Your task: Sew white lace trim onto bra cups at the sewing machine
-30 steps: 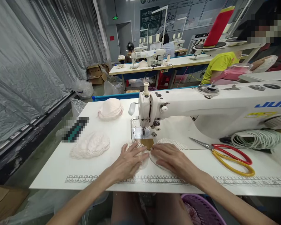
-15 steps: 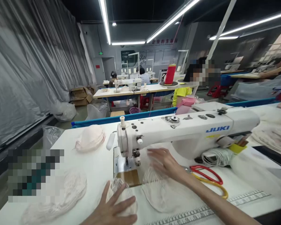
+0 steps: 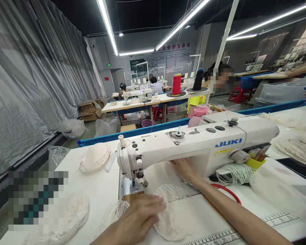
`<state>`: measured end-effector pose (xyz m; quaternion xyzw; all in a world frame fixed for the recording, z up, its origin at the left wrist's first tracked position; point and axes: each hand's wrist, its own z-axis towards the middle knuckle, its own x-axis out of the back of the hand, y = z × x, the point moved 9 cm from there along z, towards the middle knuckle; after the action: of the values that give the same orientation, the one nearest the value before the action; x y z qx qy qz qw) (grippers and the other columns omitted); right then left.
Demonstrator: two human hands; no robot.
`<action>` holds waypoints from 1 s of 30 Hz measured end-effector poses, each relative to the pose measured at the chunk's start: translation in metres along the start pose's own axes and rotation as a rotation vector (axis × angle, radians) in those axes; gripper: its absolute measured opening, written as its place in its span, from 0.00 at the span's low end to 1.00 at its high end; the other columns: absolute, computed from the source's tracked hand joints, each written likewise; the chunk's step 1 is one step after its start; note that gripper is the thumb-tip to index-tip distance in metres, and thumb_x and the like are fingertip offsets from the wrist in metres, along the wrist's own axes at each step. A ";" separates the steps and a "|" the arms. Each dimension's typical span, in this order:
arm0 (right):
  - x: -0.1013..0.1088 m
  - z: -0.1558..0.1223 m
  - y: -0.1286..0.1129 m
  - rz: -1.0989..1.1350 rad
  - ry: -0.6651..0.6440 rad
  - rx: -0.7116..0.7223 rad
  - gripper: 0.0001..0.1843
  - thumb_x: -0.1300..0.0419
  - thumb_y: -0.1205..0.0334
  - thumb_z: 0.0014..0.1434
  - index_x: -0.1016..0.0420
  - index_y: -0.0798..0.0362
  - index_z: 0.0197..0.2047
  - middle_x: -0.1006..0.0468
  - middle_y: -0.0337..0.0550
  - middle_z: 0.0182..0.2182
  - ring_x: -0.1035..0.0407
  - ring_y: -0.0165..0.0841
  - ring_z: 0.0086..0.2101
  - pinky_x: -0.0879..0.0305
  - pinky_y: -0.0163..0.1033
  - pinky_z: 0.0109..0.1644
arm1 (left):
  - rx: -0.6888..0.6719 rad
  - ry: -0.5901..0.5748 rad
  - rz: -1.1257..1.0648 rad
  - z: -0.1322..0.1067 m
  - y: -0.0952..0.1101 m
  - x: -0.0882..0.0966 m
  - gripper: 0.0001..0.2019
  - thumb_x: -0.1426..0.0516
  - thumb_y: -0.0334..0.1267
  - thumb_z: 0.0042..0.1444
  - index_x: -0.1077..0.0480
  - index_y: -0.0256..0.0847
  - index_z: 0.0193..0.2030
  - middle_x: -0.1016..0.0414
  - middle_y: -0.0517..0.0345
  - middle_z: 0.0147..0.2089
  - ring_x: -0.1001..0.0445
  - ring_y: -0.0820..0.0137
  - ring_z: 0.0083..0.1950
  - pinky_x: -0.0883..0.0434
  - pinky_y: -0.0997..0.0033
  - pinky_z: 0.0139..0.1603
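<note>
A white sewing machine point(image 3: 193, 139) stands across the table. My right hand point(image 3: 183, 168) reaches under its arm; the fingers are hidden behind the machine. My left hand point(image 3: 145, 212) is low over the table in front of the needle, fingers stretched out and slightly blurred. Its fingertips are at the left edge of a pale fabric piece with loose threads point(image 3: 172, 221); whether they press on it I cannot tell. Another threaded fabric piece point(image 3: 113, 212) lies partly under my left wrist. Scissors with a red handle point(image 3: 229, 192) lie partly hidden beneath my right forearm.
Pale fabric stacks lie at left, one in front point(image 3: 73, 217) and one behind point(image 3: 95, 158). A printed ruler strip point(image 3: 219, 236) runs along the front. Coiled pale cord point(image 3: 234, 173) and a yellow holder point(image 3: 256, 161) are by the machine's base. A co-worker in a yellow shirt point(image 3: 196, 101) sits beyond.
My left hand has moved right, from the left fabric piece to the right one, its spread fingers drawing together. My right hand has gone from above the right piece to under the machine arm.
</note>
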<state>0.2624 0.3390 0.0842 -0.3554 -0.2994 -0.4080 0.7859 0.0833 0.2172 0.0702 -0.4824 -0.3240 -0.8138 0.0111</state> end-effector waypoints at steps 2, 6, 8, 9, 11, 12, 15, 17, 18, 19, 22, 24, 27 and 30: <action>0.014 -0.012 -0.004 -0.019 0.027 0.026 0.17 0.54 0.65 0.60 0.24 0.53 0.38 0.21 0.51 0.34 0.28 0.45 0.37 0.31 0.48 0.38 | 0.306 0.028 -0.256 0.036 -0.018 -0.002 0.18 0.49 0.44 0.61 0.33 0.45 0.56 0.30 0.49 0.57 0.34 0.60 0.59 0.38 0.56 0.61; 0.045 -0.037 -0.029 0.003 0.073 0.135 0.17 0.55 0.66 0.63 0.25 0.52 0.42 0.23 0.51 0.38 0.30 0.39 0.38 0.32 0.43 0.37 | 0.574 0.203 -1.022 0.097 -0.028 -0.014 0.24 0.47 0.54 0.55 0.29 0.34 0.45 0.24 0.45 0.45 0.26 0.60 0.48 0.30 0.59 0.50; 0.056 -0.051 -0.054 0.042 0.055 0.276 0.17 0.56 0.68 0.63 0.26 0.51 0.43 0.23 0.48 0.38 0.30 0.37 0.38 0.34 0.42 0.38 | 0.560 0.183 -1.273 0.119 -0.019 -0.023 0.20 0.45 0.53 0.54 0.28 0.34 0.35 0.23 0.49 0.36 0.24 0.61 0.44 0.29 0.63 0.46; 0.060 -0.059 -0.069 0.060 0.034 0.368 0.17 0.55 0.69 0.63 0.27 0.50 0.43 0.23 0.46 0.36 0.31 0.36 0.37 0.35 0.42 0.39 | 0.564 0.216 -1.305 0.125 -0.017 -0.024 0.16 0.43 0.49 0.53 0.29 0.35 0.33 0.23 0.51 0.34 0.24 0.62 0.43 0.29 0.65 0.45; 0.067 -0.076 -0.091 0.083 -0.019 0.518 0.16 0.55 0.71 0.63 0.27 0.49 0.42 0.22 0.44 0.34 0.31 0.34 0.35 0.36 0.42 0.40 | 0.586 0.312 -1.322 0.126 -0.018 -0.023 0.08 0.39 0.39 0.50 0.29 0.38 0.34 0.23 0.54 0.35 0.24 0.63 0.43 0.29 0.65 0.45; 0.070 -0.084 -0.097 0.091 -0.042 0.556 0.15 0.54 0.71 0.63 0.28 0.49 0.41 0.22 0.43 0.34 0.30 0.33 0.35 0.37 0.42 0.41 | 0.581 0.357 -1.324 0.123 -0.017 -0.021 0.07 0.38 0.37 0.49 0.29 0.39 0.35 0.23 0.55 0.34 0.23 0.63 0.41 0.29 0.64 0.45; 0.083 -0.099 -0.100 0.122 -0.042 0.556 0.13 0.51 0.71 0.62 0.29 0.48 0.44 0.22 0.43 0.38 0.30 0.34 0.38 0.37 0.42 0.42 | 0.541 0.442 -1.343 0.108 -0.010 -0.015 0.07 0.39 0.39 0.50 0.29 0.39 0.33 0.23 0.55 0.31 0.22 0.64 0.36 0.29 0.61 0.43; 0.098 -0.101 -0.093 0.160 0.042 0.463 0.15 0.48 0.69 0.61 0.31 0.44 0.49 0.25 0.44 0.44 0.32 0.37 0.44 0.37 0.43 0.46 | 0.519 0.458 -1.349 0.093 0.000 -0.010 0.10 0.40 0.42 0.50 0.29 0.37 0.32 0.23 0.54 0.30 0.23 0.64 0.34 0.28 0.62 0.41; 0.106 -0.099 -0.087 0.203 0.101 0.367 0.17 0.47 0.67 0.60 0.33 0.44 0.52 0.28 0.46 0.47 0.34 0.39 0.48 0.37 0.44 0.48 | 0.510 0.452 -1.354 0.086 0.006 -0.006 0.12 0.39 0.44 0.49 0.29 0.36 0.33 0.23 0.53 0.31 0.23 0.64 0.33 0.28 0.63 0.40; 0.112 -0.097 -0.081 0.264 0.145 0.250 0.19 0.47 0.65 0.60 0.36 0.43 0.55 0.31 0.47 0.51 0.37 0.40 0.51 0.37 0.45 0.50 | 0.499 0.435 -1.357 0.078 0.013 -0.003 0.14 0.39 0.45 0.49 0.29 0.35 0.33 0.23 0.52 0.31 0.23 0.63 0.33 0.28 0.62 0.39; 0.104 -0.083 -0.082 0.543 0.053 -0.014 0.30 0.44 0.55 0.59 0.48 0.46 0.62 0.41 0.52 0.58 0.40 0.42 0.55 0.35 0.44 0.50 | 0.463 0.358 -1.294 0.058 0.037 0.011 0.18 0.39 0.48 0.49 0.29 0.33 0.35 0.23 0.50 0.30 0.23 0.62 0.33 0.27 0.61 0.39; 0.081 -0.071 -0.105 0.692 -0.200 -0.053 0.31 0.42 0.50 0.56 0.44 0.49 0.59 0.33 0.51 0.52 0.33 0.40 0.47 0.32 0.41 0.45 | 0.441 0.339 -1.185 0.044 0.048 0.025 0.17 0.40 0.47 0.51 0.28 0.32 0.35 0.23 0.49 0.32 0.23 0.63 0.35 0.28 0.64 0.41; 0.060 -0.054 -0.134 0.745 -0.394 -0.117 0.17 0.44 0.48 0.57 0.29 0.54 0.38 0.27 0.41 0.30 0.33 0.32 0.31 0.35 0.35 0.33 | 0.422 0.398 -1.120 0.022 0.052 0.046 0.14 0.41 0.45 0.54 0.27 0.33 0.36 0.23 0.50 0.37 0.24 0.65 0.38 0.28 0.67 0.40; 0.061 -0.040 -0.147 0.711 -0.312 -0.149 0.20 0.45 0.47 0.57 0.33 0.54 0.25 0.37 0.36 0.20 0.42 0.27 0.24 0.44 0.33 0.26 | 0.513 0.521 -1.183 -0.008 0.035 0.055 0.14 0.39 0.44 0.51 0.28 0.33 0.36 0.25 0.52 0.33 0.25 0.67 0.35 0.29 0.67 0.38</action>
<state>0.1742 0.2201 0.1545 -0.5508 -0.2430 -0.0722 0.7952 0.0590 0.2018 0.1290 0.0040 -0.7014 -0.6700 -0.2432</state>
